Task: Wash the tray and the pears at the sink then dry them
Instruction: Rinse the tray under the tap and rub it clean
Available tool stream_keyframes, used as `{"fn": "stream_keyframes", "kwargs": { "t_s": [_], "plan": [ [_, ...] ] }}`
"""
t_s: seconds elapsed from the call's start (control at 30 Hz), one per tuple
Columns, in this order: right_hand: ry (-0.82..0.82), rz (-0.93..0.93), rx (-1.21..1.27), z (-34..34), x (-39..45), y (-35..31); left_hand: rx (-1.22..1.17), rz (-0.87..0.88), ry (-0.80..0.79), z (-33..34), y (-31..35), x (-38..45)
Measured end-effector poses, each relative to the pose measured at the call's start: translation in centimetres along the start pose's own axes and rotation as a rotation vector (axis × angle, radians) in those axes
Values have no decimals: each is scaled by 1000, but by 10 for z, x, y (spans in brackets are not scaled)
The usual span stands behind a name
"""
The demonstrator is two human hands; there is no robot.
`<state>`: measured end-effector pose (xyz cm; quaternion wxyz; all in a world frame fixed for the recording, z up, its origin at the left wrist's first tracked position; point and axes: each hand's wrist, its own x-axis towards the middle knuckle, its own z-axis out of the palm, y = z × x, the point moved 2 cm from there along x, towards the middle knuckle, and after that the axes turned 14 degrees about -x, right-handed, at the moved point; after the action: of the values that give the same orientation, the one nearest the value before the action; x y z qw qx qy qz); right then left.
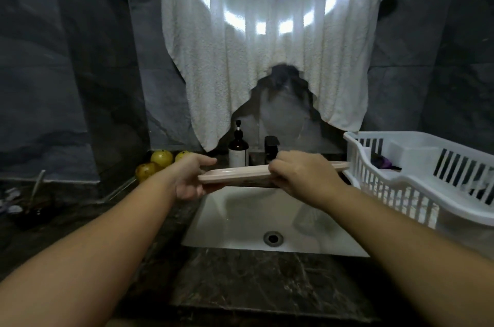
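- Both hands grip the pink tray (240, 175) over the sink (240, 219): left hand (191, 177) at its end, right hand (299, 174) curled over the rim.
- Pears (160, 158) wait on the left counter (three visible).

Single head-worn view looks forward and down, close over the sink (240, 219).

Nothing here can be read from where I stand. The dark pump bottle (237, 149) behind the sink carries a pale label, but its print is too small and blurred to make out.
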<state>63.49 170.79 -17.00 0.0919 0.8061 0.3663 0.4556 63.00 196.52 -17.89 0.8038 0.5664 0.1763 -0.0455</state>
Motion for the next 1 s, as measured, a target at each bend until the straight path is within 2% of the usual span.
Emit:
{"fn": "stream_keyframes", "kwargs": {
  "t_s": [0.07, 0.13, 0.27, 0.3, 0.37, 0.43, 0.53, 0.63, 0.7, 0.73, 0.77, 0.83, 0.9, 0.93, 1.0],
  "plan": [
    [2, -50, 15, 2, -11, -8, 40, -20, 52, -4, -7, -1],
    [-89, -80, 69, 6, -16, -14, 82, -6, 110, -10, -14, -2],
    [-583, 69, 530, 32, -21, -30, 135, 22, 145, -20, -28, -3],
    [-681, 118, 554, 43, -21, -36, 141, 19, 144, -21, -32, -6],
    [-855, 201, 436, 63, -21, -49, 129, 21, 128, -22, -44, -10],
    [-937, 313, 356, 76, -15, -65, 100, 49, 117, -20, -58, -12],
    [-840, 368, 297, 79, 2, -97, 41, 160, 90, -19, -74, -12],
    [-665, 126, 266, 73, 1, -123, -31, 256, 93, -26, -78, -13],
    [-588, -27, 253, 71, -16, -112, -66, 275, 108, -38, -76, -13],
    [-585, -32, 238, 72, -25, -98, -69, 270, 106, -45, -75, -13],
    [-607, 20, 215, 74, -32, -81, -61, 259, 94, -51, -76, -13],
    [-688, 236, 164, 77, -38, -54, -52, 241, 47, -51, -79, -12],
    [-697, 420, 175, 79, -23, -58, -63, 248, -5, -37, -84, -9],
    [-667, 449, 186, 79, -10, -73, -73, 255, -24, -28, -86, -8],
    [-578, 365, 199, 77, 9, -110, -101, 268, -53, -12, -88, -4]
  ]
}}
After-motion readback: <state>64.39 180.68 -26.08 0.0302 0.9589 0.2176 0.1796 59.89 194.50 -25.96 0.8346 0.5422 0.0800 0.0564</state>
